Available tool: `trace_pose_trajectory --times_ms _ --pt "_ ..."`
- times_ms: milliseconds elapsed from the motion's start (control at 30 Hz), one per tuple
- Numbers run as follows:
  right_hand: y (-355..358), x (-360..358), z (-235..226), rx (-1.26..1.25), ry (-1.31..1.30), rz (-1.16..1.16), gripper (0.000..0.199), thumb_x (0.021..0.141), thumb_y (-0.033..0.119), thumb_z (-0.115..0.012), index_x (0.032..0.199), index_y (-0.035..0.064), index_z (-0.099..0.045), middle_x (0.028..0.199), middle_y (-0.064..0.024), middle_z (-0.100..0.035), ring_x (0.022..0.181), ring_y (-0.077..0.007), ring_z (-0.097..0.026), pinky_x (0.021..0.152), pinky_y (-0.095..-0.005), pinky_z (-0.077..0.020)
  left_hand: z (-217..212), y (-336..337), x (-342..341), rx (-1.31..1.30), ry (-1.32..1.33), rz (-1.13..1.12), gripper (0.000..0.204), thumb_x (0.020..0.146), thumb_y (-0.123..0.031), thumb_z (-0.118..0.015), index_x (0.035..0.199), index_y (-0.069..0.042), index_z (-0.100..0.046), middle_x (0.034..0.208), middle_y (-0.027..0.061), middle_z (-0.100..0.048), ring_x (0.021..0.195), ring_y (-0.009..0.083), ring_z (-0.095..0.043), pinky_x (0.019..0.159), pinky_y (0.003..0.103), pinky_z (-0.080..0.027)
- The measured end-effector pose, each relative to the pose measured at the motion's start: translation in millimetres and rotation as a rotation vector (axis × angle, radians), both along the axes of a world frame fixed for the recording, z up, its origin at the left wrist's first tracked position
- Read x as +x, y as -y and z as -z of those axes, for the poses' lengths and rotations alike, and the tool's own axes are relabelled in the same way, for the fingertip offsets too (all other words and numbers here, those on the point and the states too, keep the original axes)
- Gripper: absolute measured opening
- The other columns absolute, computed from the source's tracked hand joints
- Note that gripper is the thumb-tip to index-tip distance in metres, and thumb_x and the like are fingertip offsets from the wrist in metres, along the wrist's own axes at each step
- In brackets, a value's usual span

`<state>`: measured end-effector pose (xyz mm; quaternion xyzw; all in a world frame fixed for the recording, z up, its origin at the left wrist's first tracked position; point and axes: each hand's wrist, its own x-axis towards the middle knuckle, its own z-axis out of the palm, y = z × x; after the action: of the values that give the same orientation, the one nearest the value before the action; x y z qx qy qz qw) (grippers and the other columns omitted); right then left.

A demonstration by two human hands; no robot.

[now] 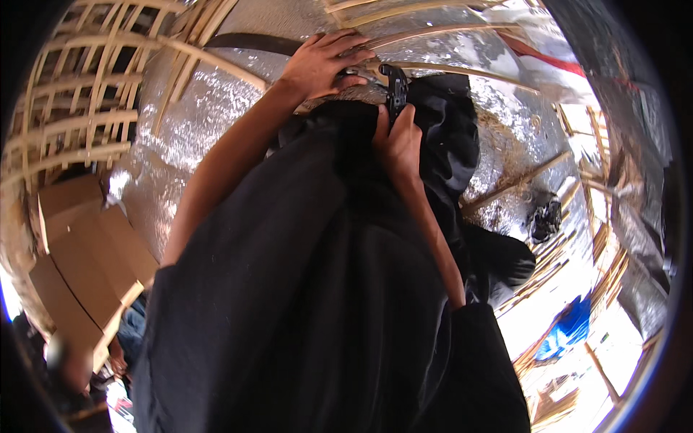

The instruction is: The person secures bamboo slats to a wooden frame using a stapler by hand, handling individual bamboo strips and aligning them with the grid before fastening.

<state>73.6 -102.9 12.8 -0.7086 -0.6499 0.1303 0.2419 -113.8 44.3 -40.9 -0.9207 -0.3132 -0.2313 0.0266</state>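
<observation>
Head view: my right hand (402,148) is wrapped around a black hand tool (394,86), hooked end pointing away from me, just beyond my black garment (303,289). My left hand (325,65), near the tool, is unclenched, fingers outstretched; whether it presses on something beneath, I cannot tell. A dark curved strip (253,42) runs up to it; a pale bamboo strip (440,31) extends beyond its fingertips. Risk, my judgement: a loosened grip could let the tool slip into my left fingers; the shiny silver sheet (209,108) looks slick, so strips might skid.

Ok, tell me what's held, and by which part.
The right hand holds a black tool by its near end; whether the left hand grips anything is unclear.
</observation>
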Motion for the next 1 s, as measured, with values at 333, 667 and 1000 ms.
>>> trace_pose_trajectory --times_ms 333,667,1000 --pt "16 2 13 0.123 -0.226 0.184 0.034 0.105 0.025 -0.061 0.102 -0.0064 -0.051 0.077 -0.0345 -0.062 0.078 -0.0581 -0.064 0.063 -0.0564 -0.0514 8 38 -13 -0.112 0.062 0.058 0.053 0.086 -0.05 -0.08 0.13 -0.022 -0.072 0.144 0.0038 -0.064 0.133 0.0283 -0.06 0.107 0.048 -0.051" --pt "-46 86 16 0.172 -0.319 0.08 0.034 0.097 0.019 -0.073 0.111 -0.006 -0.053 0.093 -0.0304 -0.069 0.091 -0.0531 -0.068 0.077 -0.0546 -0.0536 -22 14 18 -0.227 0.143 -0.062 0.061 0.079 -0.039 -0.087 0.135 -0.021 -0.07 0.157 0.0066 -0.054 0.148 0.0313 -0.046 0.115 0.055 -0.041" --pt "-115 122 46 0.087 -0.137 0.036 0.044 0.094 0.022 -0.076 0.115 -0.0054 -0.05 0.092 -0.0356 -0.067 0.091 -0.0575 -0.065 0.078 -0.0596 -0.052 4 -4 57 -0.199 0.257 -0.134 0.029 0.088 -0.03 -0.083 0.115 -0.018 -0.081 0.146 0.0033 -0.064 0.141 0.0312 -0.055 0.107 0.051 -0.046"
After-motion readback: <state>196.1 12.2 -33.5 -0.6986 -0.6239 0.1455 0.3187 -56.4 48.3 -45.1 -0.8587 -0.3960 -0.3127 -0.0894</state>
